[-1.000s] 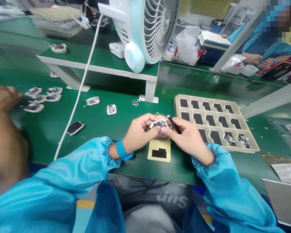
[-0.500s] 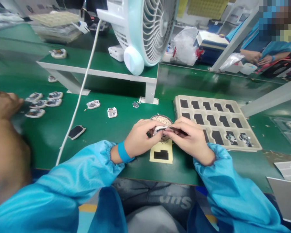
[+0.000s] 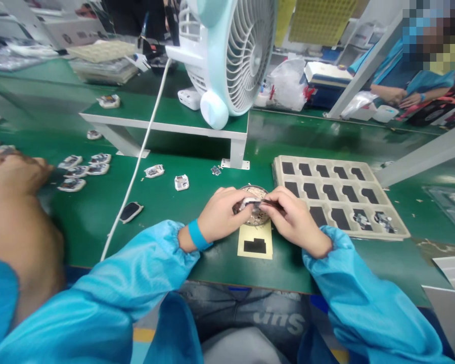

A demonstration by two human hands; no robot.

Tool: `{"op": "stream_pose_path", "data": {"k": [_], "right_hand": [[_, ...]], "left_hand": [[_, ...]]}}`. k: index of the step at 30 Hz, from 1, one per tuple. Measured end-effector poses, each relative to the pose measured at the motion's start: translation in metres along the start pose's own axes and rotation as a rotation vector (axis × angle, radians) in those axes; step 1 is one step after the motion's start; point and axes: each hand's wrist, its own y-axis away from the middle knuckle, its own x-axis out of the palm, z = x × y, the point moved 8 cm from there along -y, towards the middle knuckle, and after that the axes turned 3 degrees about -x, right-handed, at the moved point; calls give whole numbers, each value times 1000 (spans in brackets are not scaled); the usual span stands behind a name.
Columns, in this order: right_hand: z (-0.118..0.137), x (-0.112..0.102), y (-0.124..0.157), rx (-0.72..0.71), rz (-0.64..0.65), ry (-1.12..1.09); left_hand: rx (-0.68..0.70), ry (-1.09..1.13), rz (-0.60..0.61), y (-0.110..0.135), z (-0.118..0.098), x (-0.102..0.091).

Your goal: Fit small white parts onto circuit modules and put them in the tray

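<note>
My left hand (image 3: 220,216) pinches a small white device housing (image 3: 245,202), partly covered by the fingers. Closed around a thin dark tool (image 3: 275,203) that looks like tweezers, my right hand (image 3: 293,222) keeps its tip at the housing. Both hands are above a round dish (image 3: 258,218) of speckled, pale material. Just in front of the dish lies a yellow sheet (image 3: 242,251) with a black notched piece (image 3: 255,246) on it. What the tool's tip touches is too small to make out.
Right of my hands is a beige compartment tray (image 3: 400,230) with black pieces and some small electronic parts. A fan (image 3: 246,60) stands on a raised green shelf (image 3: 136,106); its white cable (image 3: 144,146) crosses the bench. Several housings (image 3: 98,168) lie left, near another person's hand (image 3: 18,174).
The whole view has shifted, so bench items appear slightly further right and lower. My hands stay together over the dish, and the tool now lies more level across the housing.
</note>
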Motion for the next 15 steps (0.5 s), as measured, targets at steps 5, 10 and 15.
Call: {"op": "stream_pose_path", "data": {"k": [5, 10, 15], "right_hand": [[-15, 3, 2, 95, 124, 346], [-20, -6, 3, 174, 31, 425], [-16, -15, 3, 158, -68, 341]], "left_hand": [[-389, -173, -39, -23, 83, -29], [-604, -332, -163, -50, 165, -75], [-603, -449, -324, -56, 178, -97]]}}
